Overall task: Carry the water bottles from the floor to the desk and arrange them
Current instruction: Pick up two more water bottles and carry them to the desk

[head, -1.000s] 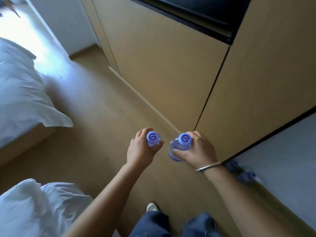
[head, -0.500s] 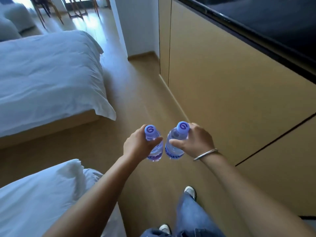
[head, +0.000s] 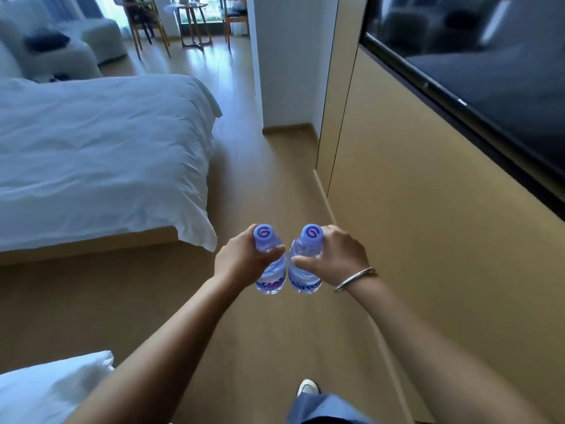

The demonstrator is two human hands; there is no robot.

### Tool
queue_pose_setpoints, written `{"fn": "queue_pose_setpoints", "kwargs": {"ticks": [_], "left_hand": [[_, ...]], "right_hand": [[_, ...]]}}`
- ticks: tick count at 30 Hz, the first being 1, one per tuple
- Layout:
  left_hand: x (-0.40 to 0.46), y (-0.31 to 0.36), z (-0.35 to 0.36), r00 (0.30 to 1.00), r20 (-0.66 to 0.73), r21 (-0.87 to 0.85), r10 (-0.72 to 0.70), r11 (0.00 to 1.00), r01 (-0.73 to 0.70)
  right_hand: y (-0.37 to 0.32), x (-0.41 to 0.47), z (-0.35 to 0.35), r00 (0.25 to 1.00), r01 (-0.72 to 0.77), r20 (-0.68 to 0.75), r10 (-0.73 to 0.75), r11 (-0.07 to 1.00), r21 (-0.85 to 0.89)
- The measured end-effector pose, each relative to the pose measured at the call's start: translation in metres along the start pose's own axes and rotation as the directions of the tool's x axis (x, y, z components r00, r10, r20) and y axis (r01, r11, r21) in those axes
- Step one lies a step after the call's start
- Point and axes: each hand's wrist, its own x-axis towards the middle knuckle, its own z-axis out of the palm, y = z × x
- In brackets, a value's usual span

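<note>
Head view: left hand (head: pixel 241 261) grips left bottle (head: pixel 270 270) below its cap; right hand (head: pixel 339 255) grips right bottle (head: pixel 304 270) likewise; bottles upright, just beside each other above floor (head: pixel 260 185).

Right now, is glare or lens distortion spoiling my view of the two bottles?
Head view: both bottles are sharp, the left bottle in the left hand, the right bottle in the right hand. Bright window glare washes the far floor; the dark screen reflects the room; wide-angle bending curves the wall panel.
</note>
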Motion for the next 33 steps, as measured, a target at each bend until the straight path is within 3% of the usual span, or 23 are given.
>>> {"fn": "queue_pose_setpoints", "kwargs": {"ticks": [10,15,33], "left_hand": [[0.116,0.016,0.01,0.996,-0.067,0.012,-0.066,0.998,0.067],[0.181,0.008,0.011,0.994,-0.035,0.007,-0.105,0.994,0.105],[0.528,-0.013,-0.053,0.999,0.029,0.006,0.025,1.0,-0.025]], "right_hand": [[0.019,0.135,-0.01,0.993,0.093,0.071,-0.092,0.996,-0.012],[0.019,0.201,-0.002,0.992,0.081,0.099,-0.079,0.997,-0.016],[-0.045,0.53,0.018,0.996,0.047,0.08,-0.044,0.998,-0.032]]}}
